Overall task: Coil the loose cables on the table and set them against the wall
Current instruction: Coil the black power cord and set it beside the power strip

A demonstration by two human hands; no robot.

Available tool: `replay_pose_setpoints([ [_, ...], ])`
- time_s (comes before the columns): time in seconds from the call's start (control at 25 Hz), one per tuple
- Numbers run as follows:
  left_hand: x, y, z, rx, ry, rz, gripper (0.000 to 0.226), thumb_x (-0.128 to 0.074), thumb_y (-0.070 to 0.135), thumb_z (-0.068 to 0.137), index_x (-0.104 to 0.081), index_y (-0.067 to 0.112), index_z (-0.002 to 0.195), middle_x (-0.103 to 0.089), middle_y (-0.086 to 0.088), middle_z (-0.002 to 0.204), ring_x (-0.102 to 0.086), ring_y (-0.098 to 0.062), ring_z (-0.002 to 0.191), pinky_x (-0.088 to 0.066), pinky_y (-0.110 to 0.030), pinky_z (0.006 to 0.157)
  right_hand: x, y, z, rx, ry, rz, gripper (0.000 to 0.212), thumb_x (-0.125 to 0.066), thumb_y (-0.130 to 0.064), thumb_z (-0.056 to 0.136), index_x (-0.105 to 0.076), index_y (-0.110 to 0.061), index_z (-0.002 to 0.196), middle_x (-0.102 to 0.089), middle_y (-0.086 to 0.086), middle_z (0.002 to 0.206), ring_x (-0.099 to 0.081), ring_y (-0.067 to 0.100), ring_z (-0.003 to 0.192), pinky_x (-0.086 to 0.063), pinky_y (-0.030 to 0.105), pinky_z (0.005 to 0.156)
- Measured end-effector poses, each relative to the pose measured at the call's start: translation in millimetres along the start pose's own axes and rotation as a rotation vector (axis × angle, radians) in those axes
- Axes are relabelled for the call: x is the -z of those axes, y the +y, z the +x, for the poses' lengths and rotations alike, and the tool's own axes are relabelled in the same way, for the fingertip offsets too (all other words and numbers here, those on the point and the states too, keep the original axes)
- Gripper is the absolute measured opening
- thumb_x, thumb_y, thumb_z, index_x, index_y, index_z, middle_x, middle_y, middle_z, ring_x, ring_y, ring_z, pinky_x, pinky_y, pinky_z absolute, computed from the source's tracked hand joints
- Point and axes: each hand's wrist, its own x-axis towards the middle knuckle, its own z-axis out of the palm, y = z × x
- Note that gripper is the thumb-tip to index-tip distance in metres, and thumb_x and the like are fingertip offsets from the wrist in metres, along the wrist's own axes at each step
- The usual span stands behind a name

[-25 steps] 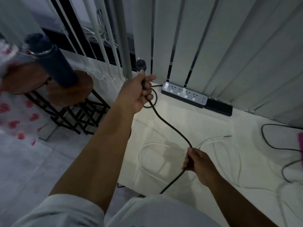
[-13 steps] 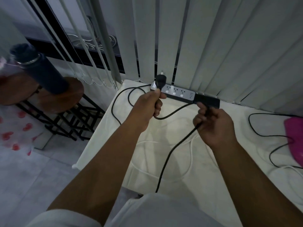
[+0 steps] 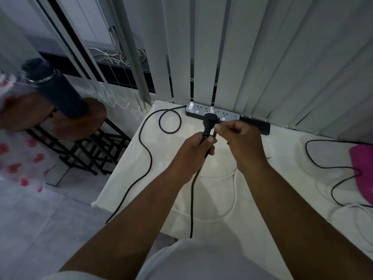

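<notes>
My left hand [image 3: 196, 151] grips a black cable [image 3: 192, 199] just below its plug [image 3: 210, 121], which points up over the middle of the table [image 3: 125, 178]. My right hand [image 3: 241, 142] pinches the same cable right beside the left hand. From the left hand the cable hangs down past the front edge. Another stretch of black cable [image 3: 148, 156] loops near the power strip and runs off the table's left side. A white cable [image 3: 232, 190] lies curved under my forearms. A second black cable [image 3: 331, 168] snakes at the right.
A power strip [image 3: 213, 114] with a black block [image 3: 257, 126] beside it lies against the vertical blinds [image 3: 252, 57]. A pink object [image 3: 363, 168] sits at the right edge. Left of the table stand wooden stools [image 3: 80, 122] carrying a dark bottle [image 3: 58, 89].
My left hand lowered the plug from up near the blinds to the table's middle. My right hand rose along the cable and now meets the left hand.
</notes>
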Motion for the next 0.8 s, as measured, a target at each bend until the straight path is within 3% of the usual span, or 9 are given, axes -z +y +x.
replay_pose_setpoints([
  [0.12,9,5,3,0.093,0.037,-0.357,0.024,-0.041,0.026,0.102,-0.055,0.015,0.085,-0.042,0.006,0.057,-0.038,-0.011,0.053,-0.035,-0.026,0.056,-4,14,-5,-0.045,0.092,-0.091,0.030,-0.064,-0.049,0.082,-0.070,-0.021,0.077,-0.070,-0.007,0.070,-0.065,0.009,0.068,-0.053,0.032,0.066],
  [0.24,23,19,10,0.188,0.056,-0.682,0.035,-0.041,0.041,0.101,-0.051,0.017,0.078,-0.031,0.007,0.049,-0.024,-0.008,0.040,-0.022,-0.022,0.039,-14,45,-30,-0.193,0.045,-0.125,0.037,-0.056,-0.047,0.092,-0.069,-0.016,0.076,-0.070,0.003,0.068,-0.063,0.015,0.062,-0.053,0.043,0.070],
  [0.32,32,28,15,0.190,0.041,-0.757,0.041,-0.041,0.050,0.099,-0.051,0.018,0.075,-0.028,0.007,0.045,-0.018,-0.007,0.036,-0.015,-0.020,0.036,-28,65,-55,-0.332,-0.172,-0.064,0.044,-0.048,-0.049,0.098,-0.070,-0.014,0.081,-0.075,0.007,0.075,-0.069,0.019,0.071,-0.055,0.047,0.077],
  [0.4,38,36,19,0.190,0.010,-0.808,0.043,-0.040,0.051,0.098,-0.051,0.018,0.073,-0.028,0.008,0.043,-0.018,-0.006,0.033,-0.014,-0.018,0.034,-41,81,-75,-0.406,-0.504,-0.021,0.052,-0.039,-0.056,0.098,-0.073,-0.018,0.089,-0.078,0.002,0.089,-0.072,0.017,0.089,-0.054,0.043,0.085],
  [0.48,44,43,21,0.175,-0.025,-0.854,0.040,-0.038,0.043,0.098,-0.051,0.017,0.071,-0.029,0.008,0.041,-0.020,-0.005,0.032,-0.014,-0.017,0.034,-47,93,-87,-0.385,-0.789,-0.056,0.043,-0.045,-0.059,0.091,-0.074,-0.028,0.087,-0.078,-0.002,0.094,-0.071,0.015,0.098,-0.053,0.034,0.090],
  [0.52,47,47,22,0.155,-0.040,-0.868,0.038,-0.037,0.038,0.098,-0.052,0.016,0.071,-0.030,0.008,0.042,-0.021,-0.005,0.032,-0.015,-0.017,0.034,-46,97,-87,-0.379,-0.844,-0.059,0.035,-0.051,-0.055,0.089,-0.074,-0.029,0.083,-0.078,0.001,0.090,-0.072,0.017,0.097,-0.054,0.034,0.092],
  [0.6,56,55,25,0.106,-0.050,-0.855,0.036,-0.037,0.033,0.100,-0.052,0.016,0.072,-0.031,0.008,0.043,-0.022,-0.005,0.033,-0.017,-0.018,0.033,-35,107,-80,-0.411,-0.778,0.015,0.028,-0.058,-0.037,0.095,-0.069,-0.021,0.075,-0.072,0.007,0.075,-0.074,0.025,0.088,-0.056,0.040,0.092],
  [0.68,65,60,27,0.063,-0.041,-0.810,0.036,-0.038,0.034,0.102,-0.050,0.016,0.072,-0.031,0.008,0.044,-0.022,-0.005,0.034,-0.020,-0.019,0.033,-14,122,-69,-0.477,-0.639,0.067,0.031,-0.056,-0.028,0.099,-0.061,-0.012,0.072,-0.062,0.010,0.066,-0.073,0.027,0.075,-0.058,0.045,0.083],
  [0.8,72,59,27,0.024,0.011,-0.730,0.039,-0.039,0.038,0.102,-0.049,0.017,0.072,-0.030,0.007,0.045,-0.024,-0.007,0.038,-0.027,-0.022,0.039,20,138,-54,-0.546,-0.460,-0.001,0.040,-0.057,-0.041,0.095,-0.057,-0.014,0.065,-0.059,0.011,0.062,-0.069,0.024,0.063,-0.056,0.037,0.063],
])
